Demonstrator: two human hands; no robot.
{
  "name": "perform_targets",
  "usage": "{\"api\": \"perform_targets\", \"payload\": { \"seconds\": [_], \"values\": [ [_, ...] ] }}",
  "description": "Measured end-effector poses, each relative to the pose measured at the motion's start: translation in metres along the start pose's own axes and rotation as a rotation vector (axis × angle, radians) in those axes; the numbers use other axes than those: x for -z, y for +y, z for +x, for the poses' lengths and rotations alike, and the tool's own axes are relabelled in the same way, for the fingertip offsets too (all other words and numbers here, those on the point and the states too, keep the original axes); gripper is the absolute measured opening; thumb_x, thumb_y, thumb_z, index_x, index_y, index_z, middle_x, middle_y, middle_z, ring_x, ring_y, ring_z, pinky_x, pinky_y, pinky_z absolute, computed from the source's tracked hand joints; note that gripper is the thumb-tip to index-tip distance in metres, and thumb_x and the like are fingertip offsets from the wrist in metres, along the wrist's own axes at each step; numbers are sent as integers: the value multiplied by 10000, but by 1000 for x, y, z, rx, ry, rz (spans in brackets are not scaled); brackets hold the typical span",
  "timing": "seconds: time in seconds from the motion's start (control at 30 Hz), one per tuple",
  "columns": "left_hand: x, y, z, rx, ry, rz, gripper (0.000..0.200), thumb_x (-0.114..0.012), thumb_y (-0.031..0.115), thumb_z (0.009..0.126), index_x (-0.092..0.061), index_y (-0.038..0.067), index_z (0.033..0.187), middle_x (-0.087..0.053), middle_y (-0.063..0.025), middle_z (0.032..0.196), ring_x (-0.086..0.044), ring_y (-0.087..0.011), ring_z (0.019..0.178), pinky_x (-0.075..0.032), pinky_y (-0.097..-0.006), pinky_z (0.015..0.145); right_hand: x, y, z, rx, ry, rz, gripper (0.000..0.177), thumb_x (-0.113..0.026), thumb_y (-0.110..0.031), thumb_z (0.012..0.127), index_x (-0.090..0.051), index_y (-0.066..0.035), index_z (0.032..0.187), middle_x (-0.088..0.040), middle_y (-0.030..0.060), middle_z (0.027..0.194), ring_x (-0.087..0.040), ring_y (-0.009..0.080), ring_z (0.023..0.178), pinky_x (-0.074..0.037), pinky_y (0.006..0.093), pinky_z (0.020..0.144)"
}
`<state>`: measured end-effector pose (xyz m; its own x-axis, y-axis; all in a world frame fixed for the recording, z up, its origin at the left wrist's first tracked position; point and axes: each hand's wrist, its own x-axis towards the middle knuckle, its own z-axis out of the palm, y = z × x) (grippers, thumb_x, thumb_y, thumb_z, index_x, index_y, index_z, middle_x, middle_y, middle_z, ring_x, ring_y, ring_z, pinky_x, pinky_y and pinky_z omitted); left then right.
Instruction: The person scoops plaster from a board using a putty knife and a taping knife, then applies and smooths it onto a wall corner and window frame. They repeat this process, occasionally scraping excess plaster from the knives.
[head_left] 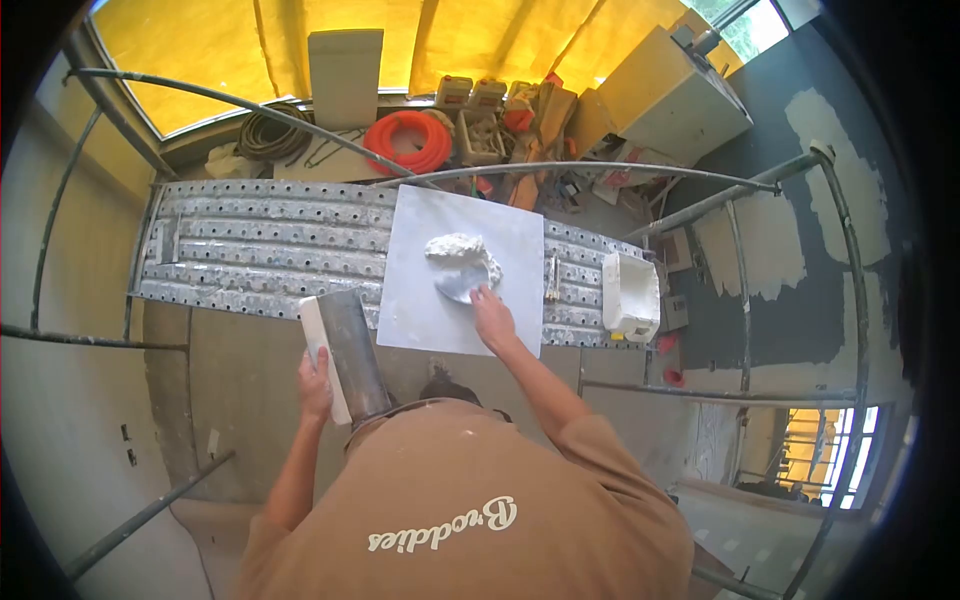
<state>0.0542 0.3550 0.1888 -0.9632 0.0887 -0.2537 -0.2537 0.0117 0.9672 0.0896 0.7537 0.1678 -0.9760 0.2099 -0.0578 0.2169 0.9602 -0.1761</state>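
My left hand (pixel 314 388) is closed around the pale back edge of a wide skimming blade (pixel 352 345), its metal face turned to the right, in front of the scaffold plank. My right hand (pixel 493 318) grips a putty knife (pixel 459 284); its handle is mostly hidden by the fingers. The knife's grey blade lies against a mound of white plaster (pixel 455 247) on a square white board (pixel 420 315). That board rests across the perforated metal plank (pixel 260 240).
At the plank's right end stands a white plastic tub (pixel 632 295). Scaffold tubes (pixel 560 168) enclose the platform. Beyond them lie a coiled red hose (pixel 408 142), a dark coil (pixel 272 134) and a large box (pixel 665 100). The grey wall (pixel 770 320) on the right carries light patches.
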Motion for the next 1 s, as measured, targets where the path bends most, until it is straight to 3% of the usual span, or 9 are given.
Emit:
{"api": "perform_targets", "payload": {
  "seconds": [0.07, 0.2, 0.3, 0.47, 0.57, 0.63, 0.77, 0.9, 1.0],
  "values": [
    [-3, 1, 3, -18, 21, 34, 422, -503, 343, 1061, -575, -38, 1229, -652, -65, 1030, -589, -128, 935, -486, -300, 826, 37, 9, 3, -27, -231, -36, 406, -534, 36, 837, -615, -69, 1220, -555, 133, 1275, -640, 364, 1052, -552, 464, 879],
    [-5, 6, 9, -13, -18, -21, 415, -498, 334, 1063, -575, -39, 1229, -652, -66, 1035, -589, -132, 939, -485, -308, 836, 14, 4, 34, -28, 85, 111, 355, -522, 18, 864, -631, -62, 1193, -577, 153, 1195, -645, 368, 1030, -550, 487, 867],
    [-1, 2, 11, -20, -27, -20, 412, -495, 329, 1064, -576, -38, 1232, -653, -65, 1038, -588, -132, 945, -482, -310, 849, 7, -9, 17, -7, -163, -104, 375, -518, 26, 860, -628, -66, 1207, -587, 152, 1183, -645, 364, 1026, -549, 475, 873],
    [-6, 8, 19, -49, -42, -134, 412, -495, 326, 1064, -578, -34, 1244, -656, -67, 1042, -587, -128, 952, -478, -302, 865, 29, -13, 56, -14, 62, -7, 285, -512, -6, 883, -650, -45, 1129, -597, 167, 1120, -645, 366, 1019, -549, 482, 856],
    [3, 0, 32, -60, -100, -74, 418, -488, 325, 1066, -563, -37, 1262, -656, -79, 1058, -592, -130, 954, -489, -308, 856, 26, -27, 36, 29, -112, 24, 306, -515, -2, 874, -653, -53, 1143, -600, 171, 1121, -643, 374, 1007, -541, 488, 867],
    [-6, 15, 35, 28, -93, -157, 419, -505, 340, 1057, -563, -29, 1247, -652, -77, 1042, -594, -130, 930, -502, -317, 825, 53, -18, 47, 42, -222, -45, 324, -529, 14, 856, -644, -53, 1151, -598, 172, 1140, -638, 388, 1009, -532, 487, 881],
    [-57, -26, 84, 208, -136, -319, 404, -534, 359, 1043, -570, -6, 1211, -655, -49, 976, -607, -123, 852, -514, -299, 789, 28, -23, 46, -23, 25, 114, 378, -557, 48, 815, -670, -76, 1154, -592, 164, 1175, -637, 378, 1049, -532, 481, 892],
    [-97, -4, 95, 69, -137, -209, 419, -558, 363, 1027, -585, -22, 1191, -647, -67, 989, -589, -137, 879, -492, -321, 793, 50, -26, 37, -16, -227, -42, 402, -539, 58, 826, -673, -68, 1183, -620, 176, 1110, -636, 367, 1045, -525, 461, 901],
    [-101, -4, 90, 64, -160, -142, 405, -558, 348, 1027, -589, -24, 1184, -651, -70, 986, -587, -136, 881, -485, -317, 803, 41, -42, 45, -102, 51, 120, 408, -564, 73, 805, -678, -70, 1170, -624, 165, 1105, -637, 358, 1065, -527, 450, 926]
  ]
}}
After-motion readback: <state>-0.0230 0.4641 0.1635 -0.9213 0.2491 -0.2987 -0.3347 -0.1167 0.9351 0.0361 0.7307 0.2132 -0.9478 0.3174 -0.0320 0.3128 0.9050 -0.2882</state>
